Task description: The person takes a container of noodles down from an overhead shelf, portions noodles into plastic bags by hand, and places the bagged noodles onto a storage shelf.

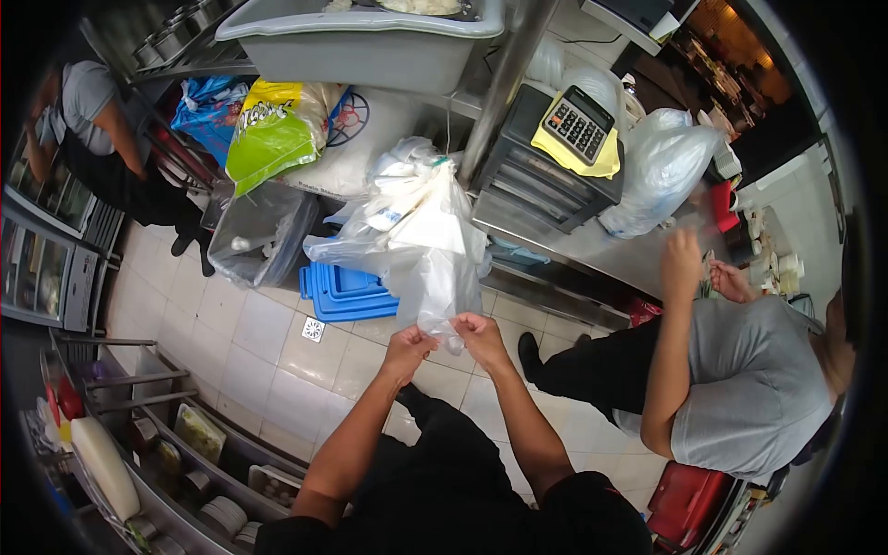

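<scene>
Both of my hands pinch the near edge of a translucent white plastic bag [442,287]. My left hand [410,351] has its fingers closed on the bag's left side. Close beside it, my right hand [479,339] grips the same edge with thumb and fingers. Beyond the bag hangs a bunch of white plastic bags [421,208], gathered near the shelf post. Where the held bag stops and the bunch begins, I cannot tell.
A blue plastic lid or bin [347,291] and a lined waste bin [262,236] stand on the floor ahead. A drawer unit [546,166] bears a calculator [580,123]. One person [740,379] works close on my right; another person [97,139] stands far left.
</scene>
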`<control>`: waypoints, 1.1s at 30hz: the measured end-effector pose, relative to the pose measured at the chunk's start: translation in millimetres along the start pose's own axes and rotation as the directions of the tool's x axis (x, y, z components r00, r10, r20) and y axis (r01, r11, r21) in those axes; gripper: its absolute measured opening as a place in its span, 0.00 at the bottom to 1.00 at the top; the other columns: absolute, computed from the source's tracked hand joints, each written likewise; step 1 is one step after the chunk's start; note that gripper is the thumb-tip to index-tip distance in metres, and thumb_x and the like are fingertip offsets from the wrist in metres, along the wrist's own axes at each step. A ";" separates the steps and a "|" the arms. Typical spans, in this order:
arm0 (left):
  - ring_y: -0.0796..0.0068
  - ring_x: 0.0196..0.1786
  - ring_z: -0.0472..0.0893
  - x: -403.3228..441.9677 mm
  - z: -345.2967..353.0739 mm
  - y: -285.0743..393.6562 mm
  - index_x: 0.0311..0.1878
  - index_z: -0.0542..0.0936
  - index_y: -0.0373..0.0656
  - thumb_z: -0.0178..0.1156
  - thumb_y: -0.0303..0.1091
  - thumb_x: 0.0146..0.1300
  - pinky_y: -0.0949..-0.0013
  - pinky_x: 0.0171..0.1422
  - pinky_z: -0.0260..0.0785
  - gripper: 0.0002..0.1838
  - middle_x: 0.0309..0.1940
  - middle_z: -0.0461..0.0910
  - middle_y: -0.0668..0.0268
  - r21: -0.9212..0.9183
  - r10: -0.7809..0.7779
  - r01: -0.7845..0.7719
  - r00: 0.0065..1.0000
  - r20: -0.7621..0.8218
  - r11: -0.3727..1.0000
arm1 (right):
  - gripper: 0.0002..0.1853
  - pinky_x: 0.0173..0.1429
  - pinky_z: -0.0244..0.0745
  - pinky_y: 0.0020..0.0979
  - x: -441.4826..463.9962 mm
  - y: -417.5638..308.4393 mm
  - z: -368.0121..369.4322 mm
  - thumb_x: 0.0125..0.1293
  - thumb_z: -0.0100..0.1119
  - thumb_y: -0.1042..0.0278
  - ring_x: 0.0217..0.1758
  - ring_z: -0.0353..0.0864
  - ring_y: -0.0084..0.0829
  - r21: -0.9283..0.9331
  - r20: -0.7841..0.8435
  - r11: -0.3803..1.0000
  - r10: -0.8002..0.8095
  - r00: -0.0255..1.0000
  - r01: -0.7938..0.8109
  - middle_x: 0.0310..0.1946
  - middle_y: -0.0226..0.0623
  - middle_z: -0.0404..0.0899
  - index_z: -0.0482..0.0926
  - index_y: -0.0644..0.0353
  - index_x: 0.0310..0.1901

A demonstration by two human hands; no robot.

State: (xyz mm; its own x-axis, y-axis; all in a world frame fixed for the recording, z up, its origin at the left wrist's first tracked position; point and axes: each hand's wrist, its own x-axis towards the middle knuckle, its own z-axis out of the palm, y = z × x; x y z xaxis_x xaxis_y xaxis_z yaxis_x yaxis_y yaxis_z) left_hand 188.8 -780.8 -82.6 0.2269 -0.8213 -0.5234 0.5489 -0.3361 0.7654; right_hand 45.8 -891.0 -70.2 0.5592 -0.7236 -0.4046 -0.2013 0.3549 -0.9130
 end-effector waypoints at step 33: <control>0.77 0.43 0.77 -165.9 -151.5 -86.7 0.61 0.68 0.43 0.60 0.23 0.59 0.73 0.43 0.71 0.25 0.51 0.73 0.66 0.330 0.014 0.033 0.990 -0.138 0.943 | 0.17 0.41 0.74 0.41 -47.6 45.4 97.1 0.61 0.60 0.50 0.37 0.80 0.45 -0.735 0.596 0.551 0.246 0.765 0.395 0.31 0.49 0.80 0.82 0.59 0.34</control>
State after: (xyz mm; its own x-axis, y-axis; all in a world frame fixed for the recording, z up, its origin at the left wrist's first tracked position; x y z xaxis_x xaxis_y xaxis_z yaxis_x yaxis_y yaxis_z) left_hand 225.4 -545.6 -118.8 0.3434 -0.7544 -0.5594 0.2596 -0.4962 0.8285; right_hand 88.1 -783.0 -87.3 0.8571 -0.1133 -0.5025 -0.4809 -0.5257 -0.7017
